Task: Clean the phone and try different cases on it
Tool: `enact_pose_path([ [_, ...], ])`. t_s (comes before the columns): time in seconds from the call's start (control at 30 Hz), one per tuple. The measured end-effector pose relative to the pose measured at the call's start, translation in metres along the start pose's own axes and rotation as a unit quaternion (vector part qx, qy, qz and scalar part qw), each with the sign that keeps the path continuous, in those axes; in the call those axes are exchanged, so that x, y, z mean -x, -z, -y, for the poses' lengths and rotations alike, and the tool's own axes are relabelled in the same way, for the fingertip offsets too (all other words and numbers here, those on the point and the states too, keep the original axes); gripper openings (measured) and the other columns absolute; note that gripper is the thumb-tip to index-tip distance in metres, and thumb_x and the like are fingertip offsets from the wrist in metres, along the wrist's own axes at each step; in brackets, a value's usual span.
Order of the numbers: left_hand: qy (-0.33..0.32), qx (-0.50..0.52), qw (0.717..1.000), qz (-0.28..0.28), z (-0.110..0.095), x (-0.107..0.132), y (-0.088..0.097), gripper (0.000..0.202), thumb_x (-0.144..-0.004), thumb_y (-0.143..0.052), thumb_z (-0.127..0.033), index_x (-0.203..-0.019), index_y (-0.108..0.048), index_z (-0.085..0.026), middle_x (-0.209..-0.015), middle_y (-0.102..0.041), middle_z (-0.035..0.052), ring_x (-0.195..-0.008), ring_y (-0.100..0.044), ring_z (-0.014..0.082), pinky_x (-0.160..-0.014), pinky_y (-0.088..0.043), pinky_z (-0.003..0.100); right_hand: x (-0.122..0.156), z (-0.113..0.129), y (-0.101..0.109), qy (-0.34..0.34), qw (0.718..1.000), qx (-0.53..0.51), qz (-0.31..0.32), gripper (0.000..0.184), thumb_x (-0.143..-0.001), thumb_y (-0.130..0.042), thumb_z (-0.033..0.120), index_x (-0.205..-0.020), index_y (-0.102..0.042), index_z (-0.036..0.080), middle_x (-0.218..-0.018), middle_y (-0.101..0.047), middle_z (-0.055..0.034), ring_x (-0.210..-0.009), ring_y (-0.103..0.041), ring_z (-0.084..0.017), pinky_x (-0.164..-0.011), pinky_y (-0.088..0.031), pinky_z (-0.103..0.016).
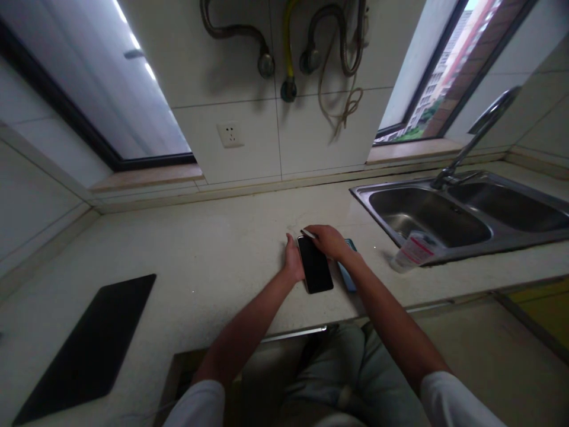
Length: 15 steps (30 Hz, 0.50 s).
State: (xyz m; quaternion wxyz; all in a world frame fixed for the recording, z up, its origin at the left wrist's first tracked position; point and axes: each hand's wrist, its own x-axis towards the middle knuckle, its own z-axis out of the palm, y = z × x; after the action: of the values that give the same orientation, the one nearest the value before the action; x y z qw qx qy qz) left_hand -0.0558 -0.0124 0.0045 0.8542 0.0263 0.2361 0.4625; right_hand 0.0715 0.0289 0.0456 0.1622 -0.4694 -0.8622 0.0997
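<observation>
Left hand [293, 261] rests flat, fingers together, against the black phone [315, 264] at its 9 o'clock; right hand [329, 240] pinches a white strip [307, 233] at its 12 o'clock.

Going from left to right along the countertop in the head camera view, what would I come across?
black cooktop panel → left hand → black phone → blue case lying partly under the right wrist → labelled bottle on its side → double steel sink with its tap.
</observation>
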Motion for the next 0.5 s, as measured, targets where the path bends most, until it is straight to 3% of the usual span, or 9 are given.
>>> enact_pose_path([
  [0.17,-0.021,-0.040,0.999,0.019,0.002,0.001,-0.002,0.084,-0.088,-0.028,-0.079,-0.110,-0.068,-0.009,-0.095,-0.072,0.0202,-0.098,-0.068,0.0352,-0.092,-0.050,0.052,0.014,-0.018,0.005,-0.032,0.997,-0.052,-0.044,0.031,-0.094,-0.051,0.021,-0.115,-0.073,0.020,-0.107,-0.076,-0.0085,-0.099,-0.070,-0.025,-0.083,-0.049,-0.030],
  [0.33,-0.028,-0.055,0.997,0.037,0.005,0.001,-0.003,0.079,-0.090,-0.029,-0.075,-0.106,-0.070,-0.010,-0.093,-0.072,0.0190,-0.096,-0.069,0.0333,-0.091,-0.052,0.049,0.031,-0.018,0.000,-0.059,0.983,-0.130,-0.117,0.031,-0.094,-0.052,0.027,-0.114,-0.074,0.021,-0.108,-0.076,-0.0077,-0.098,-0.072,-0.026,-0.085,-0.053,-0.034],
  [0.5,-0.064,-0.047,0.997,-0.019,0.000,-0.002,0.000,0.072,-0.090,-0.035,-0.074,-0.089,-0.071,-0.012,-0.079,-0.071,0.0145,-0.091,-0.069,0.0316,-0.091,-0.052,0.046,0.054,-0.005,-0.012,-0.082,0.971,-0.156,-0.164,0.037,-0.088,-0.054,0.020,-0.120,-0.072,0.027,-0.116,-0.073,-0.0041,-0.106,-0.071,-0.028,-0.092,-0.055,-0.041],
])
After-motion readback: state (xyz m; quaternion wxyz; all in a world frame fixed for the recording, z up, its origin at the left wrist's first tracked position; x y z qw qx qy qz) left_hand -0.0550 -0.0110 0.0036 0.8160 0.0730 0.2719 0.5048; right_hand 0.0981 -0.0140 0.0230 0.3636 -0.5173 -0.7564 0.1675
